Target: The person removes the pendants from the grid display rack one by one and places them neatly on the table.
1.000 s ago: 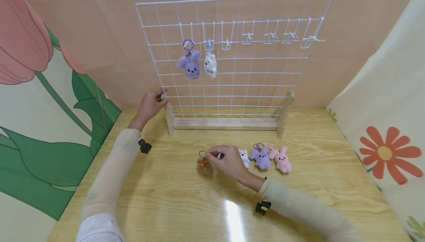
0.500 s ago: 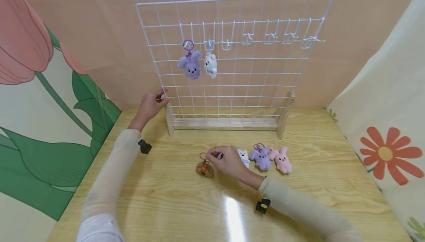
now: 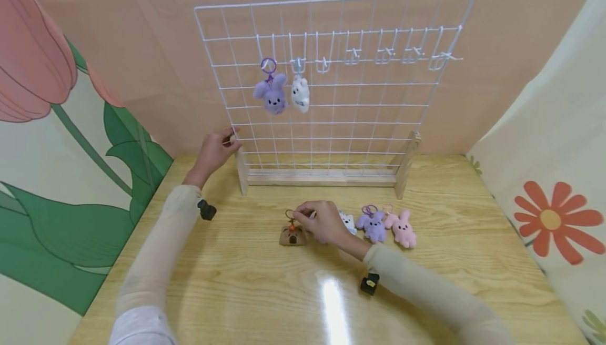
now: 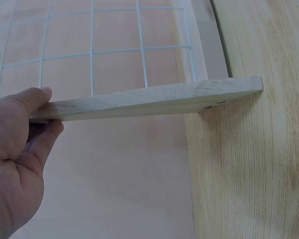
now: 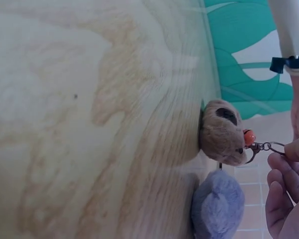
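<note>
My right hand (image 3: 324, 224) pinches the metal ring of a brown plush keychain (image 3: 292, 236) between thumb and finger. In the right wrist view the brown plush (image 5: 222, 132) has a dark nose and an orange bead, and it hangs by the ring close to the tabletop. Beside it lies a purple plush (image 5: 219, 206), mostly hidden by my hand in the head view. My left hand (image 3: 214, 153) grips the upper end of the wooden side support (image 4: 154, 99) of the white wire grid rack (image 3: 331, 87), thumb on one side and fingers on the other.
A purple plush keychain (image 3: 271, 93) and a white one (image 3: 300, 92) hang on the leftmost hooks. Several bare hooks (image 3: 385, 53) continue to the right. Right of my right hand lie a partly hidden white plush (image 3: 348, 222), a purple one (image 3: 373, 226) and a pink one (image 3: 402, 229).
The brown plush has turned so its face now shows towards the head camera. My right hand has shifted slightly up and its wrist a little left. The left hand stays on the support.
</note>
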`<action>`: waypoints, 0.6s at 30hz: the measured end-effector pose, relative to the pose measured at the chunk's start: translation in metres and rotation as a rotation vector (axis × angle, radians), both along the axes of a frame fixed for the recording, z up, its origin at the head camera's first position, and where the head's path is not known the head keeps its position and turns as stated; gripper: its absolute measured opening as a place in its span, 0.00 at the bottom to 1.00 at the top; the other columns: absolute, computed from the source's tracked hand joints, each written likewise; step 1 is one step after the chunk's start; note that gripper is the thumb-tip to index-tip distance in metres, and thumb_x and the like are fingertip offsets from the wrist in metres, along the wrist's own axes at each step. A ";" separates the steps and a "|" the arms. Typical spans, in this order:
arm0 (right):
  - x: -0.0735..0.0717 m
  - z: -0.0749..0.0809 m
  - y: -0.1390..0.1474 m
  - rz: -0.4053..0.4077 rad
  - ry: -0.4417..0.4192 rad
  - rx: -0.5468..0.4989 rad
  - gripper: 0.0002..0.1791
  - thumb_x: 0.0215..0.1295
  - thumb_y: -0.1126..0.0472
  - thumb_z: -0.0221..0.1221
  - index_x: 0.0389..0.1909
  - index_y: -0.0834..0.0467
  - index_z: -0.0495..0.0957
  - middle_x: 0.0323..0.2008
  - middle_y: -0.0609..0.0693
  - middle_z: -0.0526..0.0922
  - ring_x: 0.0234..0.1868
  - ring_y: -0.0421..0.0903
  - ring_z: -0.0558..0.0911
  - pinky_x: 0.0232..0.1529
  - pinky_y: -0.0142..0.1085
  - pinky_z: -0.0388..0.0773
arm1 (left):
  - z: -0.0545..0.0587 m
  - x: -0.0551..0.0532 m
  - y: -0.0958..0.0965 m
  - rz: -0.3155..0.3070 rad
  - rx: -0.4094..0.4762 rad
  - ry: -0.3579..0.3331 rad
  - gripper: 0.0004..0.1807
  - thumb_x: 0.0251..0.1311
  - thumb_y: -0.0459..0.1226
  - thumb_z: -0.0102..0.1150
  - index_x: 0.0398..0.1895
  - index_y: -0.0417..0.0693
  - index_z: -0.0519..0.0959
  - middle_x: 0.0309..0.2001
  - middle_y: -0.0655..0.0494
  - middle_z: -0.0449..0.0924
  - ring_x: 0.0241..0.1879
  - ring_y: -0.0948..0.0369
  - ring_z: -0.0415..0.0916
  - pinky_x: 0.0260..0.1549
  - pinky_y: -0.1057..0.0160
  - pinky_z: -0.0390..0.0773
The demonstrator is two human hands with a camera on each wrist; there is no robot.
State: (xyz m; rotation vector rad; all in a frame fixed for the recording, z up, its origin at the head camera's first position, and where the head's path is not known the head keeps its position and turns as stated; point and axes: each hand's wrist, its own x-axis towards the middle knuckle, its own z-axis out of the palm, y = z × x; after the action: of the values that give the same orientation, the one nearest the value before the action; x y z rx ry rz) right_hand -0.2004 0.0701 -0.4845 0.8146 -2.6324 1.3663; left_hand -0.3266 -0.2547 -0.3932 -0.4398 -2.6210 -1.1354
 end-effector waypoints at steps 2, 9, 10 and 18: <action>-0.003 -0.002 0.000 -0.005 0.010 0.004 0.07 0.71 0.56 0.65 0.36 0.53 0.90 0.29 0.44 0.89 0.20 0.33 0.81 0.13 0.28 0.76 | 0.000 0.000 0.000 0.001 -0.003 -0.006 0.24 0.69 0.34 0.64 0.66 0.34 0.75 0.41 0.41 0.82 0.51 0.46 0.84 0.48 0.53 0.87; -0.014 -0.009 -0.001 -0.017 0.020 0.023 0.06 0.70 0.57 0.66 0.37 0.54 0.90 0.30 0.46 0.89 0.18 0.33 0.80 0.14 0.27 0.74 | 0.000 0.000 0.000 0.000 -0.007 -0.012 0.24 0.70 0.35 0.64 0.66 0.35 0.75 0.42 0.39 0.83 0.51 0.45 0.84 0.49 0.52 0.87; -0.015 -0.009 -0.002 -0.019 0.022 0.032 0.06 0.69 0.57 0.66 0.37 0.54 0.90 0.31 0.46 0.90 0.19 0.33 0.81 0.17 0.26 0.77 | 0.000 -0.001 -0.001 -0.001 -0.006 -0.012 0.24 0.70 0.34 0.64 0.66 0.34 0.75 0.42 0.39 0.83 0.51 0.45 0.84 0.49 0.51 0.87; -0.024 -0.016 -0.005 -0.029 -0.008 0.096 0.06 0.69 0.58 0.67 0.38 0.56 0.90 0.32 0.46 0.90 0.24 0.32 0.82 0.28 0.27 0.83 | 0.001 0.001 0.000 -0.003 -0.001 -0.007 0.24 0.69 0.32 0.64 0.66 0.33 0.75 0.42 0.39 0.83 0.51 0.44 0.84 0.49 0.49 0.87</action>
State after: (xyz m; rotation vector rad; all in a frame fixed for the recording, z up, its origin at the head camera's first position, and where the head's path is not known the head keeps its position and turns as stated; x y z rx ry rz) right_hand -0.2244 0.0647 -0.5003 0.7792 -2.7231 1.2482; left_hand -0.3257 -0.2547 -0.3923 -0.4412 -2.6283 -1.1383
